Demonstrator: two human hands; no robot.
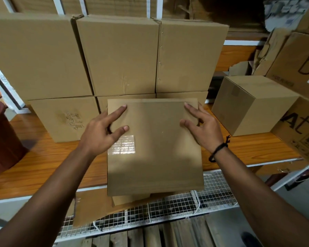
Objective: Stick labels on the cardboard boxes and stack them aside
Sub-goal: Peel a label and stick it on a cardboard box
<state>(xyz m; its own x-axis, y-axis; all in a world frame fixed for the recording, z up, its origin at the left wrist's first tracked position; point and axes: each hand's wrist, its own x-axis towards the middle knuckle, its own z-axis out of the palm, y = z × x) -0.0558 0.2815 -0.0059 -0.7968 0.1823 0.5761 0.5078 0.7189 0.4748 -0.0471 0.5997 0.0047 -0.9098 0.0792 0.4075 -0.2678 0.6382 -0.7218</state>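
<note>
A wooden tabletop (43,157) holds six stacked boxes (118,56) at the back, in two rows of three. The lower three are partly hidden. One small box (253,104) sits at the right. In the middle, the left grip (100,132) and right grip (202,129) each clamp a side edge of one flat cardboard box (155,157). It has one shiny label (123,145). A red bin (2,136) is cut off at the left.
</note>
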